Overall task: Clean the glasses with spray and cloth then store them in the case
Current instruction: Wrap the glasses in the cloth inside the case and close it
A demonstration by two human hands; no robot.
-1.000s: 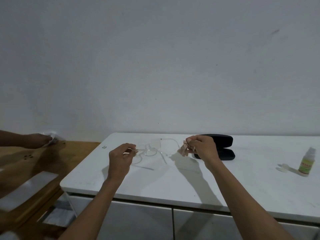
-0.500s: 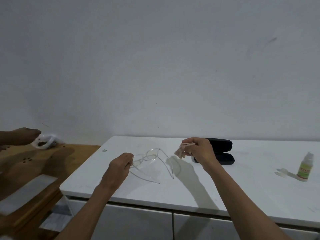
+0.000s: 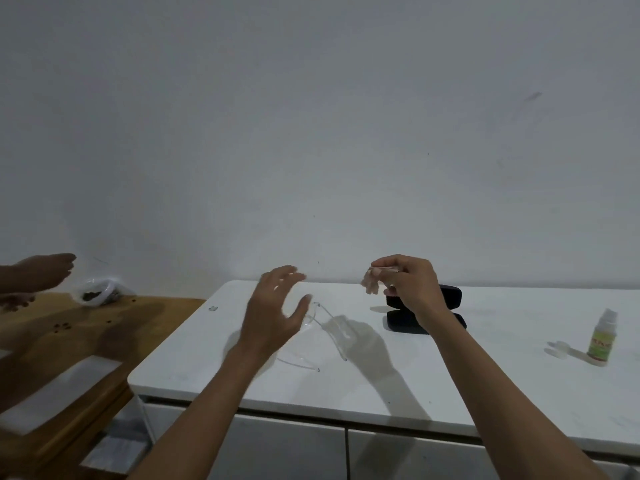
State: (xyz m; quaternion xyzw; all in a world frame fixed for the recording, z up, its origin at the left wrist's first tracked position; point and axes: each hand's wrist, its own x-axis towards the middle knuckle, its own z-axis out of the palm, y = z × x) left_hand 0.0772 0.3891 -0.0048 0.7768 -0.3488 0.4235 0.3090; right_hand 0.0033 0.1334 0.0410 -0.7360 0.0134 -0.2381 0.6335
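Pale tones, one dark case

A white desk (image 3: 450, 382) is seen, a black case (image 3: 446, 296), clear glasses (image 3: 332, 327), a pale pink cloth (image 3: 370, 285), and a green-labelled spray bottle (image 3: 602, 339) capped in white.

The left hand (image 3: 273, 313) no longer pinches the glasses (image 3: 325, 332): it now hovers above them with fingers spread, and the glasses lie on the desk (image 3: 485, 382), temples unfolded toward the person. The right hand (image 3: 408, 285) is now higher, the cloth (image 3: 370, 284) pinched in it.
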